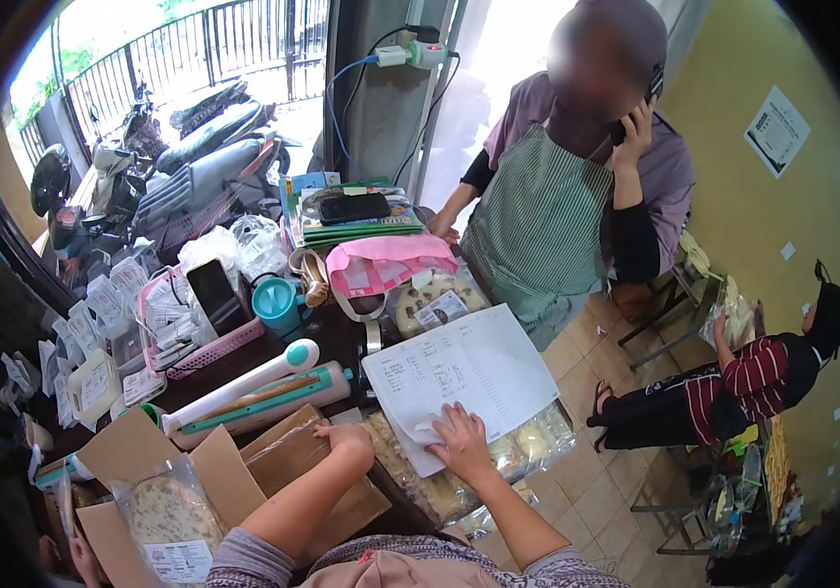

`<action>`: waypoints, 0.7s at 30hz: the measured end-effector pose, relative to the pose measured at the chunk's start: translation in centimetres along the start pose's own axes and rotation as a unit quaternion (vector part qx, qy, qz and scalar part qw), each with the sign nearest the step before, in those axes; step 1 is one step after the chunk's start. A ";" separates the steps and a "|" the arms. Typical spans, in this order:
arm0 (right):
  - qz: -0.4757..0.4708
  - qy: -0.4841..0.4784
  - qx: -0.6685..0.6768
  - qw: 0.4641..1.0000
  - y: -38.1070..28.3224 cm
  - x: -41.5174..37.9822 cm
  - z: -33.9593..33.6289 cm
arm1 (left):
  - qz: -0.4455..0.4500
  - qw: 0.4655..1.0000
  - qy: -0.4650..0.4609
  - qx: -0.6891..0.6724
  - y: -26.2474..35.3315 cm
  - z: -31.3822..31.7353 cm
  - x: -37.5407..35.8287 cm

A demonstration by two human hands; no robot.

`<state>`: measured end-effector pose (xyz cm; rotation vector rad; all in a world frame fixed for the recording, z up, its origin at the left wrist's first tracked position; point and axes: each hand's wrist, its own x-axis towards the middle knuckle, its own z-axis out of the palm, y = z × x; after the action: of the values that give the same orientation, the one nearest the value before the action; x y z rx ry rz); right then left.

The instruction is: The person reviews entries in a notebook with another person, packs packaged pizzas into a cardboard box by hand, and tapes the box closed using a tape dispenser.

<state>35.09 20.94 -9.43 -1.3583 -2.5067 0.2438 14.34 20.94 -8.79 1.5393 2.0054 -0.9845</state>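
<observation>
My right hand (461, 441) lies with spread fingers on the lower left part of a stack of white papers (469, 367) with handwriting and a printed table. Part of the top sheet is creased beside the fingers. Under the papers are clear plastic packs of pale food (532, 446). My left hand (346, 441) is bent over a brown cardboard box (288, 451), touching its far flap; its fingers are mostly hidden. To the left, an open cardboard box (106, 451) holds a round, speckled flat food in a labelled clear bag (170, 514).
A handheld sealer (268, 402), pink basket (199, 367) with a phone, teal mug (278, 306) and pink bag (390, 263) crowd the table. A person in a striped apron (542, 220) stands opposite, phone at ear. Another person (753, 382) stands right; someone's hand (82, 557) shows lower left.
</observation>
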 end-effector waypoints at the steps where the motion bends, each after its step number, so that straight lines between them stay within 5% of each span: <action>1: 0.000 0.010 0.000 1.000 -0.1 0.0 0.0 | 0.018 1.000 0.001 0.001 -0.1 0.0 -0.1; 21: -0.002 0.010 0.000 1.000 0.3 -0.1 0.1 | 0.014 1.000 0.023 -0.002 0.1 0.2 0.5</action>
<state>35.36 21.02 -9.65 -1.3493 -2.4930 0.2301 14.27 21.17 -9.29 1.5971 2.0101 -0.9406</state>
